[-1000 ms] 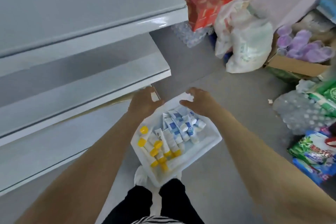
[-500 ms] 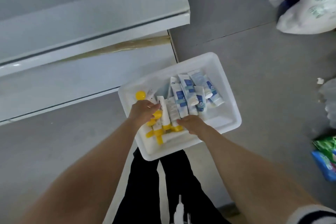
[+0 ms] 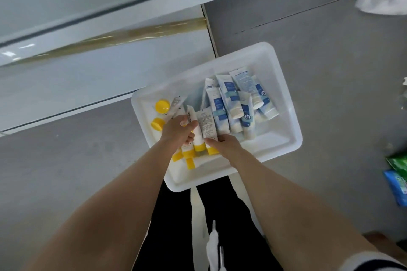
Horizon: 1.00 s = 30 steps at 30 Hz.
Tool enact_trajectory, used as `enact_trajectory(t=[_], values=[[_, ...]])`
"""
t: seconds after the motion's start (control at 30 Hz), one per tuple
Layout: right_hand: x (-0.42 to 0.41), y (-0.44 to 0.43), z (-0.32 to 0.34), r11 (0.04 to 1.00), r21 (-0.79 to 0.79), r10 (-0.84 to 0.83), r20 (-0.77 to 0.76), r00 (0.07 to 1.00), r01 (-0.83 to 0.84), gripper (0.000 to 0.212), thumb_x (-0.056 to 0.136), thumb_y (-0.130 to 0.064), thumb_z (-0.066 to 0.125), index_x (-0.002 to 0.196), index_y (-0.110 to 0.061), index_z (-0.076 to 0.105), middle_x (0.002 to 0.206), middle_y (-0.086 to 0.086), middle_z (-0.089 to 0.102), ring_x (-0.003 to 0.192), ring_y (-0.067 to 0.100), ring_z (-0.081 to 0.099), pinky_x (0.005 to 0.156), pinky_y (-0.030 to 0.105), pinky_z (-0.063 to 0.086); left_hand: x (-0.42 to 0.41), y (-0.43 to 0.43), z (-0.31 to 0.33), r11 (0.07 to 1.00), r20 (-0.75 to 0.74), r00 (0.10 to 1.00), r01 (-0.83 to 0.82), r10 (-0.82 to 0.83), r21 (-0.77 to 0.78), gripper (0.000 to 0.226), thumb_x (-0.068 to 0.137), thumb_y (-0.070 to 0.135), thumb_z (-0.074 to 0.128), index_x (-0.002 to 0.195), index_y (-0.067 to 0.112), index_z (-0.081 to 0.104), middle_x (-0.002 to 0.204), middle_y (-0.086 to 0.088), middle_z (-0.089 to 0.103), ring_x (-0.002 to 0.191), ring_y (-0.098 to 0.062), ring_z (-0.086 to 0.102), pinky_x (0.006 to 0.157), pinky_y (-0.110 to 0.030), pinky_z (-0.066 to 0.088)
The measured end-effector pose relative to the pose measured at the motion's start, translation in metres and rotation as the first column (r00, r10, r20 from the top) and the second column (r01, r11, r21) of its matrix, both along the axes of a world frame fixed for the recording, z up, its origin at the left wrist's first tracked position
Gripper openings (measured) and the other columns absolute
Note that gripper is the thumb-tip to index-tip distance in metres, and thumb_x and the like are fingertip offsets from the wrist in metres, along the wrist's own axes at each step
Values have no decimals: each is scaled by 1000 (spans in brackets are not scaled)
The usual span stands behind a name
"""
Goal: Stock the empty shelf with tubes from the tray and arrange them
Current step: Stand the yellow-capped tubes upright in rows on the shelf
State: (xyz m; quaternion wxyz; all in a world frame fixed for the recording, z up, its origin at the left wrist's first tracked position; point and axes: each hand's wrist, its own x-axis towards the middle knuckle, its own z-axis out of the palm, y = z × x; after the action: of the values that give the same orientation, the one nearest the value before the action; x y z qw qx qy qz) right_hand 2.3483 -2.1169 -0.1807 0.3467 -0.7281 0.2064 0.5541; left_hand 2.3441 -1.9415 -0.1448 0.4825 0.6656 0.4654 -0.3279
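The person's bare hands are both down inside the white tray [image 3: 276,57], which sits on the grey floor [image 3: 330,86] in front of the black trousers [image 3: 233,218].

The left grip [image 3: 178,130] is narrow, its fingers curled round a bunch of yellow-capped tubes [image 3: 198,138]. The tubes' white bodies stick out past the knuckles and their yellow ends show below the wrist. Just left of this grip, two more yellow caps [image 3: 162,106] face up near the tray's left wall.

The right grip [image 3: 222,145] lies just beside the left one, close to touching it. Its thumb rests on the lower end of a printed tube [image 3: 206,124], a white one whose small-text back faces up. Its fingers go in under the tubes and are hidden, so I cannot tell whether this grip has closed on anything.

Beyond the right grip and a little to its right, the blue-and-white tubes [image 3: 233,103] lie heaped across one another in the far half of the tray, apart from both hands.

The shelf [image 3: 88,86] is beyond the left grip and to its left, pale and glossy, with no tube on the part in view.

Far right of the right grip, a white bag [image 3: 383,0] and green and blue packets [image 3: 397,176] lie on the floor.
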Motion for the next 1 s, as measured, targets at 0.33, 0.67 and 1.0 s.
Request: enact_trajectory(t=[0.33,0.67,1.0], values=[[0,-19,2,956,103,-259,-149,954,276,35,78,-50,75,100,-25,64,106,-4,69,98,15,62,63,22,49,30,-17,-11,850,-193,928,369,-318,376,50,77,65,64,83,15,61,67,3,54,56,-11,46,44,-26,24],[0,-38,19,922,169,-325,-157,933,349,41,78,-43,79,108,-20,63,109,-1,71,102,16,67,74,26,52,-1,-13,0,977,51,995,-95,87,192,15,80,32,76,91,22,73,66,10,61,59,-7,55,51,-19,39],[2,-43,81,840,276,-428,-193,883,467,39,85,-26,75,118,-12,60,115,5,70,103,18,65,77,27,53,-34,0,70,889,149,921,-290,360,-354,16,98,26,54,114,26,55,112,-4,66,100,-22,63,92,-37,50]])
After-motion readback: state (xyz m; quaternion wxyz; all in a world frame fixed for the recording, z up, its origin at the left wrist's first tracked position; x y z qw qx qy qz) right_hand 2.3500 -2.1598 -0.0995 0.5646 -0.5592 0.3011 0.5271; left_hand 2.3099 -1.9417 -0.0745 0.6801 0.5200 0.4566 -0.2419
